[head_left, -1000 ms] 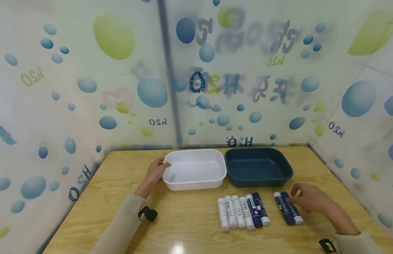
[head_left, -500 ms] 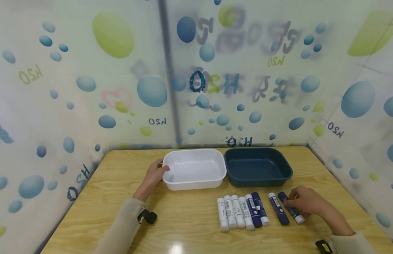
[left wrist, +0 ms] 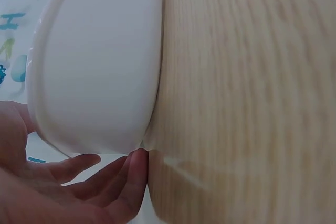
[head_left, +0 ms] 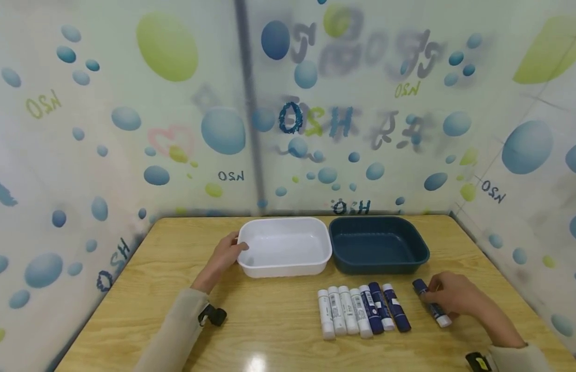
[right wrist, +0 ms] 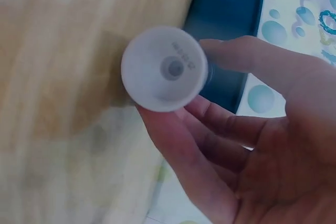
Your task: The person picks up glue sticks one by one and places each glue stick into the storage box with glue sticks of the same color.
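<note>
My left hand (head_left: 225, 254) grips the left end of a white plastic tray (head_left: 283, 271), thumb over the rim. In the left wrist view, its fingers (left wrist: 137, 169) lie against the outside of the tray wall (left wrist: 100, 77). My right hand (head_left: 457, 294) pinches a navy glue stick (head_left: 440, 315) with a white end, between thumb and fingers. The right wrist view shows the round white base (right wrist: 163, 69) of this stick facing the camera. Left of it lies a row of white glue sticks (head_left: 346, 310) and navy glue sticks (head_left: 381, 306), with another navy one (head_left: 396, 308) at its right end.
A dark blue tray (head_left: 378, 268) stands right beside the white one, near the back edge of the wooden table (head_left: 269, 320). Behind and on both sides hang pale curtains (head_left: 176, 103) with blue and green dots.
The loose navy glue stick beside my right hand has moved left to the end of the row. My right hand now holds the other navy stick, shifted slightly right. My left hand stays on the tray.
</note>
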Demonstrator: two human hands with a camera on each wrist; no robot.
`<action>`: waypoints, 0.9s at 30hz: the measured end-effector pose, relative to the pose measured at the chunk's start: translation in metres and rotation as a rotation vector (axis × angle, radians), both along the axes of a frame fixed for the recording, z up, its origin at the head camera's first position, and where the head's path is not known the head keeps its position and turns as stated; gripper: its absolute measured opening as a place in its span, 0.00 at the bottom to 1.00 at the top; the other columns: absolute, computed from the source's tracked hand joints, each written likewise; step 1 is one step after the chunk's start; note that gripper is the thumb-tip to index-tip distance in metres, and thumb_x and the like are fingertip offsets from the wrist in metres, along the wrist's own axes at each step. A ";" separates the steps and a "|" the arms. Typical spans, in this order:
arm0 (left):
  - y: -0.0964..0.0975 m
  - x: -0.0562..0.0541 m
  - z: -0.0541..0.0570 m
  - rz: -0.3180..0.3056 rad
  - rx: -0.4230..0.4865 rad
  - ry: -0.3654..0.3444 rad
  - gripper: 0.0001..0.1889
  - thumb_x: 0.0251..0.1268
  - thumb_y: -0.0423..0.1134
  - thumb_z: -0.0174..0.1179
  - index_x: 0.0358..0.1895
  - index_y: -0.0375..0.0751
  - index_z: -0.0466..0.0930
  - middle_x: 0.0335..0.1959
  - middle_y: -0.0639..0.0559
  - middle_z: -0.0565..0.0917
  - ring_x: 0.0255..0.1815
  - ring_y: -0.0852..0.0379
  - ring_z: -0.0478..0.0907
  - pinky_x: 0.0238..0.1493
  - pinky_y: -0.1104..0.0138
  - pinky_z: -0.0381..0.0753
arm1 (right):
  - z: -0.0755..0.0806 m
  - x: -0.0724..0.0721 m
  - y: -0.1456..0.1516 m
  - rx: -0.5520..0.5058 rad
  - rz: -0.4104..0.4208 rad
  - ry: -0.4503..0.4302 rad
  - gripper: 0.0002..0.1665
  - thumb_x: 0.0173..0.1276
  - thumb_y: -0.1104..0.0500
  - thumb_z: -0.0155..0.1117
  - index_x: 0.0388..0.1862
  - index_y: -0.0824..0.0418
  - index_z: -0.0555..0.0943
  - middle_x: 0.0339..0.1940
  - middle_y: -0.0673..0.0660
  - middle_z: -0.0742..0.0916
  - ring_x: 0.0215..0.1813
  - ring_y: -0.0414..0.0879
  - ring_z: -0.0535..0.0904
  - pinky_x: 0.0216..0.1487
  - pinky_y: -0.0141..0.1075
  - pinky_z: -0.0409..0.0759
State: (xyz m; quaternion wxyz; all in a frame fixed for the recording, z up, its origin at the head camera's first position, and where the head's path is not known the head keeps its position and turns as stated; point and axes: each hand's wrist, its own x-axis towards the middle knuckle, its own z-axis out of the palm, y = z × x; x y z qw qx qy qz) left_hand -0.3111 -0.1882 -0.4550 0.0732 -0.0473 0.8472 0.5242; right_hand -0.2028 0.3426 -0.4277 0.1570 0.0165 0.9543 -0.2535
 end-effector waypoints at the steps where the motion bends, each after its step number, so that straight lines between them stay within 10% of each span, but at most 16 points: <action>1: 0.000 0.000 0.000 -0.001 -0.003 0.001 0.34 0.73 0.38 0.53 0.80 0.33 0.59 0.70 0.28 0.74 0.61 0.41 0.80 0.47 0.64 0.83 | 0.002 0.000 0.001 0.004 -0.001 0.004 0.18 0.66 0.51 0.71 0.40 0.65 0.83 0.31 0.54 0.85 0.26 0.45 0.81 0.26 0.39 0.84; 27: 0.000 0.000 -0.002 -0.011 -0.007 -0.007 0.34 0.75 0.39 0.53 0.80 0.34 0.58 0.70 0.28 0.74 0.62 0.40 0.80 0.50 0.61 0.84 | 0.062 -0.019 -0.020 0.095 0.125 0.216 0.18 0.67 0.52 0.69 0.40 0.68 0.81 0.32 0.59 0.89 0.20 0.43 0.81 0.24 0.38 0.82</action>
